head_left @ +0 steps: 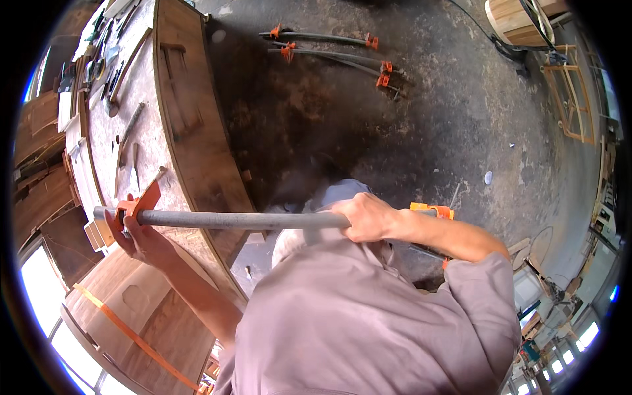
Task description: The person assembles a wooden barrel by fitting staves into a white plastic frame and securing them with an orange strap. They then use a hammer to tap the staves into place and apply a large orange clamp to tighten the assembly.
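Clamp (224, 220) is up off the floor (454, 125), held crosswise: L end over the counter (158, 141), rest running out past the counter's edge to the R. L grip (135, 240) has its fingers round the clamp's orange head (137, 207), above the counter; R grip (368, 217) is clenched on the bar (296, 221), out R of the counter.

Progress, as far as shows: prob. early. Done = clamp in hand, both grips on it. Not yet done = no wood seen btwn its heads, so prob. nothing pinched; can't tell if the head is locked or loose. 2nd head (434, 210), partly hidden by the R forearm (434, 232), well R of the counter, is prob. same clamp's.

Spare clamps (329, 53) lie R of the counter's far part, untouched. By the counter's near end, a curved wood pc (178, 322) already has an orange strap (131, 334) across it; can't tell if it rests on the counter. Tools (132, 123) lie on the counter, not in use.
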Tool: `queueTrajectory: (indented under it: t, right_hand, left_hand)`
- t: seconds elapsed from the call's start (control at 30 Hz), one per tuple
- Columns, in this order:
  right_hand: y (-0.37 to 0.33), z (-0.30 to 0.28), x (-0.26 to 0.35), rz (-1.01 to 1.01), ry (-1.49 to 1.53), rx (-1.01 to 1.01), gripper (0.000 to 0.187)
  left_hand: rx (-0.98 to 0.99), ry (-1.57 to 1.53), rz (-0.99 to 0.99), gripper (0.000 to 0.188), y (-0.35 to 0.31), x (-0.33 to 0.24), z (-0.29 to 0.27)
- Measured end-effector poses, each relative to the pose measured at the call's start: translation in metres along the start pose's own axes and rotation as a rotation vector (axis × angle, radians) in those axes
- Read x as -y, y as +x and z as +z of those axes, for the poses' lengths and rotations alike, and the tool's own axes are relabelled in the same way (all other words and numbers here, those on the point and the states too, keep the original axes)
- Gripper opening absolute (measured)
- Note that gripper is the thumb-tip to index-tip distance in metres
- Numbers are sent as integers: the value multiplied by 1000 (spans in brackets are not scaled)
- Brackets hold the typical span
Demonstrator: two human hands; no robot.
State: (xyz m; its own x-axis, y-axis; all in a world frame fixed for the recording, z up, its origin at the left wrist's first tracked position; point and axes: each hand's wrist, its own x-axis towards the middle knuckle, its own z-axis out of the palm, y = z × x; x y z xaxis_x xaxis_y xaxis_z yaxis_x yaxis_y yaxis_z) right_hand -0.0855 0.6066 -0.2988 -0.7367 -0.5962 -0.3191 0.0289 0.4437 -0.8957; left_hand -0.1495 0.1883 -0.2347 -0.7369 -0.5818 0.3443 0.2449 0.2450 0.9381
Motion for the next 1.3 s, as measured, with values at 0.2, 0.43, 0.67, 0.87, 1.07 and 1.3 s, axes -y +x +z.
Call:
queueTrajectory:
  t: [0.2,0.43,0.67,0.87,1.07,1.3]
  right_hand:
    - [9,-2,0,-27,-48,82,11]
    - [16,-10,11,-54,-59,241,10]
    - [23,-23,25,-54,-190,318,15]
    - [44,-40,28,-305,-143,368,20]
    - [87,-74,103,-571,-248,431,23]
    - [131,-74,260,-852,-606,456,31]
  left_hand:
    - [44,-170,33,50,-2,-6,-32]
    - [23,-198,55,60,-10,-30,-54]
    - [-135,86,150,61,-8,-55,-99]
    - [-225,-146,219,53,-19,-90,-135]
    - [-311,11,337,56,-25,-201,-153]
    - [-604,173,344,56,-60,-342,-236]
